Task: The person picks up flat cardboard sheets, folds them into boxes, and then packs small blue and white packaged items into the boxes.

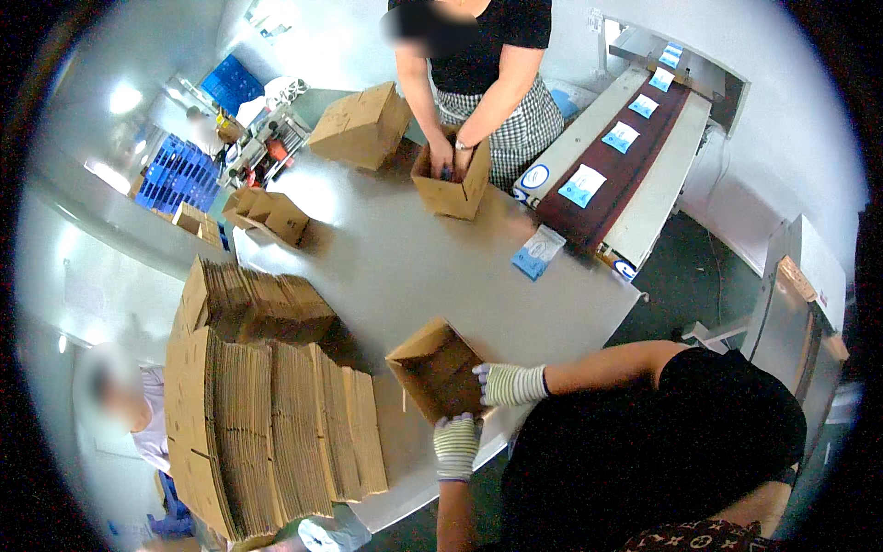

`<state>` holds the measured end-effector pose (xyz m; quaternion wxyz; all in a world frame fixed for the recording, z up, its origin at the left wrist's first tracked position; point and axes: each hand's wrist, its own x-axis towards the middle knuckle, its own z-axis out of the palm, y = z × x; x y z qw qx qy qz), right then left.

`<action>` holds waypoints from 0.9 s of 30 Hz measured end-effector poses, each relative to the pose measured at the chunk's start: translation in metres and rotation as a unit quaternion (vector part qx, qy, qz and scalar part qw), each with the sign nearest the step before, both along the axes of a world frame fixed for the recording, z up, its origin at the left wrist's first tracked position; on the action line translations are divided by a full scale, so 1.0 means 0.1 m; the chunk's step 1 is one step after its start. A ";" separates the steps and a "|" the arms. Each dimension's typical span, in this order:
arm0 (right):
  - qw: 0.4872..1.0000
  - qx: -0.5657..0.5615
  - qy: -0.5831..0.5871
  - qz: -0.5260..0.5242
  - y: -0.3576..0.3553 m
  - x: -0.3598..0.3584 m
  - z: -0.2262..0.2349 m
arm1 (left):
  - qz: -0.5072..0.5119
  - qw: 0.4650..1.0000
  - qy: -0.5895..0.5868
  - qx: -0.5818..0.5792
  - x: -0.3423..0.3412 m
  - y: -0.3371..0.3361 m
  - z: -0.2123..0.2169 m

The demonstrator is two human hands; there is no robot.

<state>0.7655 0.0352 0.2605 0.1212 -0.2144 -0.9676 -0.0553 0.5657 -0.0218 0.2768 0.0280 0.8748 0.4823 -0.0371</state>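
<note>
An open cardboard box [444,366] stands on the near side of the metal table, its inside facing up and bare. My left hand [456,447], in a striped knit glove, grips the box's near edge. On the right edge of the same box, my right hand [512,385] is closed, wearing a matching striped glove. Just left of the box are tall stacks of flat folded cartons [285,432], packed tightly on edge.
Across the metal table [368,248], a co-worker reaches into another open box [452,189]. A closed-looking carton [359,124] and a smaller open box [265,214] sit farther back. Blue-and-white packets [581,186] ride a conveyor belt [602,152]; one packet [538,252] lies at its end.
</note>
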 end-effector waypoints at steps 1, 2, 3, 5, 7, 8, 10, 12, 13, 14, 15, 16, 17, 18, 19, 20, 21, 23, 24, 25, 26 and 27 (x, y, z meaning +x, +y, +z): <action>0.998 0.064 -0.022 0.006 0.04 -0.03 -0.04 | -0.018 0.999 -0.016 0.035 -0.13 -0.01 -0.05; 0.999 0.023 -0.020 0.017 0.03 -0.07 -0.07 | -0.013 0.999 -0.011 0.028 -0.17 -0.06 -0.11; 0.999 -0.019 -0.018 0.021 0.03 -0.08 -0.11 | 0.002 0.999 -0.010 0.042 -0.13 -0.03 -0.13; 0.998 -0.046 -0.047 0.002 0.02 -0.09 -0.15 | 0.036 0.997 -0.020 0.059 0.00 0.03 -0.10; 0.996 -0.061 -0.067 -0.002 0.01 -0.18 -0.13 | 0.063 0.993 -0.036 0.089 -0.06 -0.07 -0.16; 0.995 -0.066 -0.072 -0.005 0.02 -0.16 -0.08 | 0.078 0.987 -0.059 0.124 -0.02 -0.07 -0.19; 0.991 -0.081 -0.107 -0.004 0.03 -0.12 0.00 | 0.083 0.985 -0.062 0.135 0.05 -0.09 -0.25; 0.991 -0.096 -0.096 -0.007 0.04 -0.05 -0.03 | 0.068 0.979 -0.079 0.172 0.09 -0.09 -0.28; 0.993 -0.092 -0.079 -0.004 0.06 0.00 -0.06 | 0.063 0.980 -0.082 0.168 0.11 -0.06 -0.32; 0.994 -0.088 -0.062 0.000 0.07 0.05 -0.09 | 0.051 0.980 -0.078 0.174 0.13 -0.02 -0.37; 0.994 -0.096 -0.050 0.003 0.09 0.06 -0.08 | 0.043 0.979 -0.070 0.185 0.14 0.01 -0.35; 0.994 -0.096 -0.049 0.005 0.10 0.07 -0.07 | 0.045 0.979 -0.068 0.186 0.15 0.02 -0.34; 0.993 -0.105 -0.054 0.005 0.10 0.07 -0.07 | 0.050 0.980 -0.069 0.180 0.16 0.02 -0.33; 0.992 -0.115 -0.057 0.005 0.11 0.06 -0.05 | 0.055 0.981 -0.070 0.173 0.17 0.01 -0.30; 0.992 -0.115 -0.056 0.006 0.12 0.06 -0.03 | 0.056 0.981 -0.068 0.173 0.19 -0.01 -0.28; 0.993 -0.105 -0.060 0.014 0.13 0.06 -0.02 | 0.075 0.979 -0.076 0.172 0.22 -0.04 -0.27; 0.993 -0.094 -0.063 0.026 0.14 0.02 0.00 | 0.098 0.977 -0.081 0.172 0.22 -0.08 -0.25; 0.994 -0.079 -0.065 0.048 0.18 -0.09 -0.03 | 0.125 0.975 -0.068 0.169 0.21 -0.13 -0.22; 0.993 -0.069 -0.075 0.062 0.19 -0.10 -0.08 | 0.146 0.974 -0.065 0.160 0.23 -0.15 -0.24; 0.993 -0.072 -0.077 0.062 0.20 -0.14 -0.13 | 0.146 0.974 -0.078 0.151 0.22 -0.17 -0.24; 0.994 -0.063 -0.069 0.055 0.21 -0.18 -0.17 | 0.147 0.975 -0.080 0.149 0.22 -0.18 -0.25; 0.996 -0.054 -0.061 0.045 0.22 -0.19 -0.19 | 0.145 0.974 -0.075 0.158 0.23 -0.17 -0.25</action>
